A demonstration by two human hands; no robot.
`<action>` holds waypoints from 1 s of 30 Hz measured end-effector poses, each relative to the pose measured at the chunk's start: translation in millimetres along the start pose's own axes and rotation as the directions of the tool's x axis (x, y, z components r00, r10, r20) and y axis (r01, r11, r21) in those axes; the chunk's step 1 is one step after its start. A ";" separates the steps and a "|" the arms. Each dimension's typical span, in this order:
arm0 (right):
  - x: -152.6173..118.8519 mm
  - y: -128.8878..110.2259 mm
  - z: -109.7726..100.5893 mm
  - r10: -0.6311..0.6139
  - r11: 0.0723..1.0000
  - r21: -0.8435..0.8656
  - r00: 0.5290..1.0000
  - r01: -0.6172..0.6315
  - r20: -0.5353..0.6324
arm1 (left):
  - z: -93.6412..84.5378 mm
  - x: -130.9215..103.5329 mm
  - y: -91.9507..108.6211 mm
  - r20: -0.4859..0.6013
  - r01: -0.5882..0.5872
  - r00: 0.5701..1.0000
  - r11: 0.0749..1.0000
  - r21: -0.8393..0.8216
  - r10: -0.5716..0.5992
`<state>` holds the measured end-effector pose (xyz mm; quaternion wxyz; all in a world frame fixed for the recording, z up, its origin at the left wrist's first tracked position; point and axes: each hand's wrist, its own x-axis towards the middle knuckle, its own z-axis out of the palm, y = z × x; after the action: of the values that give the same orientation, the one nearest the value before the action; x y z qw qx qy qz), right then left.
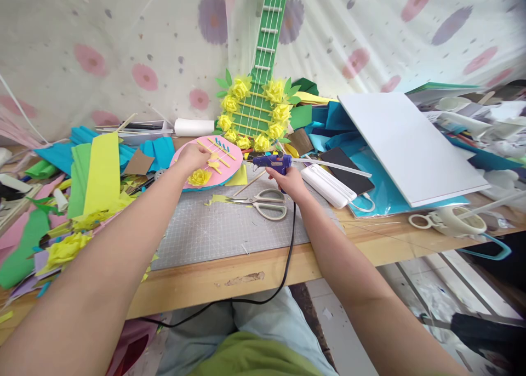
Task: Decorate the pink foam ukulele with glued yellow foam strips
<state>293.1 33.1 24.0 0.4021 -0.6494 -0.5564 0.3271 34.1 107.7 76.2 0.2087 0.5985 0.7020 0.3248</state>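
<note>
Green cloth of the person's top [255,359] sits lowest and nearest, pale blue trousers just beyond; bare forearms extend from both near corners over a wooden table [184,289]. Right hand [291,181]: closed around the handle of a purple glue gun [273,161], nozzle pointing left, long translucent glue stick [339,165] jutting out to the right. Black cord [292,244] drops from the handle, over the near table edge, then runs left across the lap. Left hand [194,158]: over a pink disc [228,172], fingers bent, tips beside a small pale-yellow piece; cannot tell whether they pinch it. Disc lies left of the gun, at the far side of a grey cutting mat [222,239], and bears a yellow paper flower [199,177] near its near edge, yellow sticks and a row of blue pegs. Scissors [269,203] on the mat, near side of the gun, blades to the left, by yellow scraps. Beyond, a green paper guitar [269,58] stands up before a flower-printed curtain [148,30], its body ringed with yellow flowers, white strings along the neck. Left: heaped yellow, green, blue and pink paper [102,170]. Right: white case [329,186], large white board [406,146] tilted over blue material, cream cup [462,221] farther right.
</note>
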 end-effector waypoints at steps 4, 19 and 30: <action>0.5 0.0 -0.6 -0.011 0.999 0.040 1.000 0.011 -0.013 | 1.2 -3.4 4.9 -0.099 -0.055 0.994 0.998 -0.017 0.053; 3.6 6.0 -19.3 -0.059 0.984 0.166 0.998 0.062 -0.026 | 77.9 -115.8 3.2 0.248 0.263 0.962 0.636 -0.725 -0.115; -12.7 -3.4 -8.8 -0.128 0.988 -0.054 0.960 0.146 0.250 | 68.7 -113.5 -7.1 0.269 0.333 0.942 0.646 -0.687 -0.199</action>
<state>297.1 19.4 30.8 0.3281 -0.5779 -0.6569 0.3561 98.2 10.6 12.1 0.5317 0.3826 0.5765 0.4884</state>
